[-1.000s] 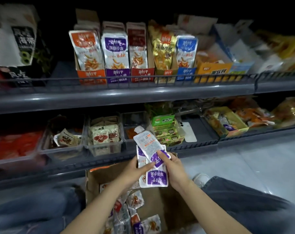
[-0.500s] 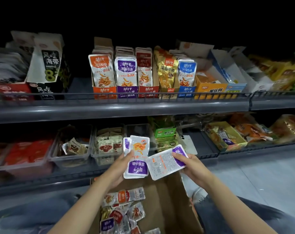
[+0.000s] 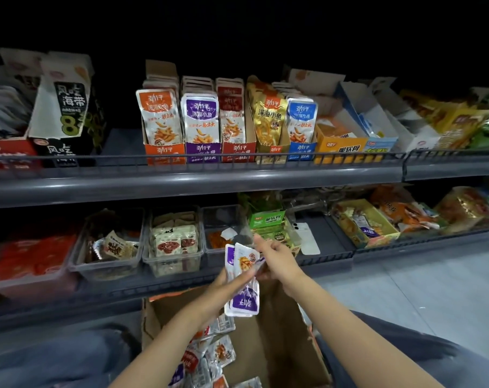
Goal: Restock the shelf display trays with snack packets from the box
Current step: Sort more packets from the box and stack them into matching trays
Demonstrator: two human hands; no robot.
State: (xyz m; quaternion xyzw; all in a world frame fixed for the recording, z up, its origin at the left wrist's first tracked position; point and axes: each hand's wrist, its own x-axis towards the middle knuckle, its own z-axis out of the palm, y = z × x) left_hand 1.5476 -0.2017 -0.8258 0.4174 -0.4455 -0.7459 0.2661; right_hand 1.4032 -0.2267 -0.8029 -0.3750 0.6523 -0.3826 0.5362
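A stack of purple packets (image 3: 244, 301) stands upright in a person's left hand (image 3: 223, 289), fingers and thumb curled round its middle, just above an open cardboard box (image 3: 271, 345) on the floor. The right hand (image 3: 279, 261) meets the stack at its upper right edge, so the two hands are together; a purple packet there is blurred, and it cannot be told whether the right hand's fingers grip it or only touch it. Spare sachets (image 3: 218, 351) lie heaped in the left side of the box, between the person's knees in blue jeans. Behind the hands runs the lower shelf (image 3: 327, 259), with clear bins (image 3: 109, 264) of mixed snacks at left and a white phone (image 3: 307, 236) lying flat just right of the hands. On the upper shelf (image 3: 181, 180), a purple tray (image 3: 201, 154) of matching snacks stands second in a row of five, between an orange tray and a red one.
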